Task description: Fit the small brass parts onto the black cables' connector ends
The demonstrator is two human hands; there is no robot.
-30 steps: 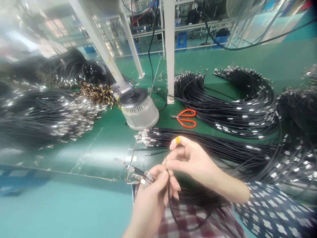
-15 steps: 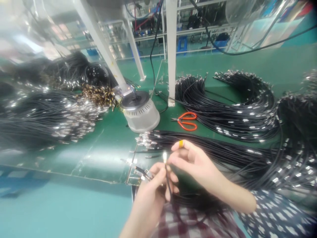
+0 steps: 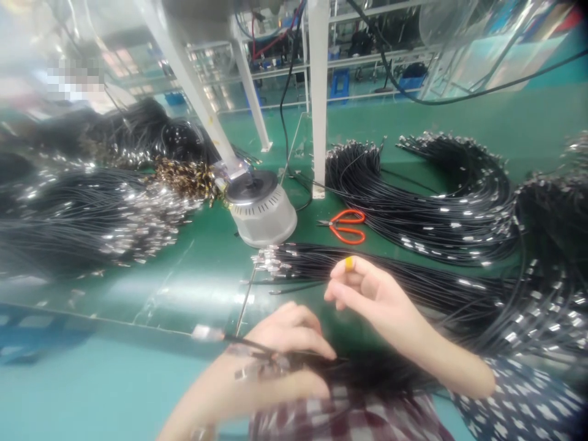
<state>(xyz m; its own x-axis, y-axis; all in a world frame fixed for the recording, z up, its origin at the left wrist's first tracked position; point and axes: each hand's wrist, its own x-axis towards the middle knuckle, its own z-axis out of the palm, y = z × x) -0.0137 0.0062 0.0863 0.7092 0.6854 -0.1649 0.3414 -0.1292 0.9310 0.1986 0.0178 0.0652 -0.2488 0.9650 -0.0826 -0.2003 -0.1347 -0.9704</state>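
My left hand [image 3: 285, 343] is closed around several black cables [image 3: 316, 362] near my lap, thumb below and fingers above. A cable end with a pale metal connector [image 3: 207, 333] sticks out to the left past the wrist, blurred. Other metal ends [image 3: 248, 371] show in the palm. My right hand [image 3: 362, 288], a yellow band round one finger, hovers above the cable bundle on the table. Its fingers are loosely curled and apart, with nothing visible in them. Just left of its fingertips, a single loose cable [image 3: 294, 288] lies on the green table.
Orange-handled snips [image 3: 346, 226] lie behind my right hand. A grey-white round device [image 3: 261, 214] stands left of them. Coiled black cables [image 3: 427, 208] fill the right, with more cable piles [image 3: 92, 208] at left. A white post [image 3: 318, 98] rises at the back.
My left hand has turned over and lowered; its upright cable end now points left. My right hand has moved slightly right, away from that connector.
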